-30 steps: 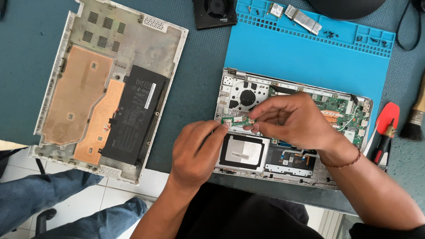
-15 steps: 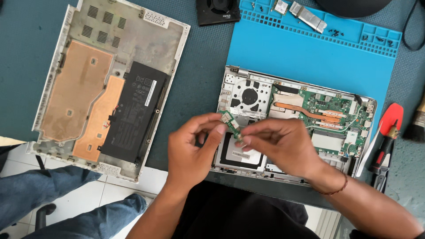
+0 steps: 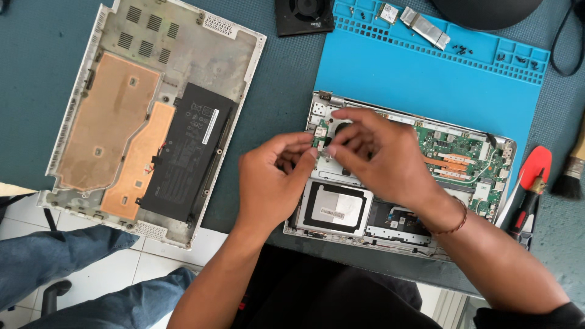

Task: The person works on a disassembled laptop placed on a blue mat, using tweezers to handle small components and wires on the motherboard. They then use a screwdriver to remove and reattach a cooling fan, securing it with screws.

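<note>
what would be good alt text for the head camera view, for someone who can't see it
Two hands, left hand and right hand, pinch a small green circuit board above an opened laptop on a blue mat. The laptop's removed bottom cover lies to the left; a red-handled tool lies to the right.

My bench: dark teal textured table point(image 3: 286, 91). Blue work mat point(image 3: 426, 79) lies on it at 1 o'clock, opened laptop chassis point(image 3: 365, 213) half on mat, half on bare table near centre. White bottom cover point(image 3: 152, 109) with black battery and copper foil lies at 10 o'clock. Small black fan point(image 3: 303, 15) at 12. Red-handled tool point(image 3: 531, 189) and brush point(image 3: 571, 176) at 3.
</note>
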